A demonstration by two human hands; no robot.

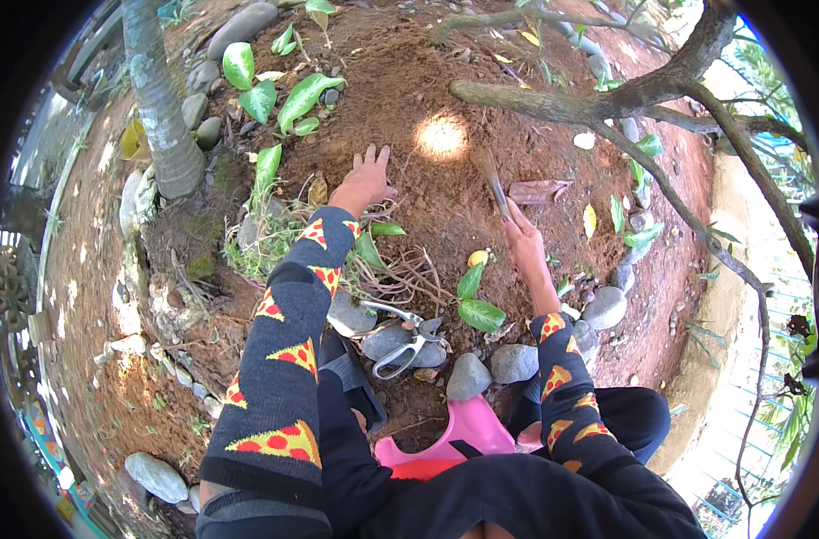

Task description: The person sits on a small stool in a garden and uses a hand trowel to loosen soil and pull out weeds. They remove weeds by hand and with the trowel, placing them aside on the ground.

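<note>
My left hand (367,180) lies on the reddish soil (389,87), fingers spread, holding nothing. To its right, my right hand (522,244) is closed around the handle of a garden hand tool (496,182), probably a trowel, whose soil-coloured head touches the ground. A curled dry brown leaf (539,191) lies beside the tool. Pruning shears with pale metal handles (409,350) rest on grey stones near my knees. Below my left hand is a heap of cut stems (409,273), with green weeds (265,236) on its left.
A tree trunk (160,114) stands at upper left. Bare branches (551,101) reach in from the right above the soil. Rounded stones (605,308) edge the bed, and variegated leafy plants (302,101) grow in it. Something pink, of plastic (473,424), is between my legs.
</note>
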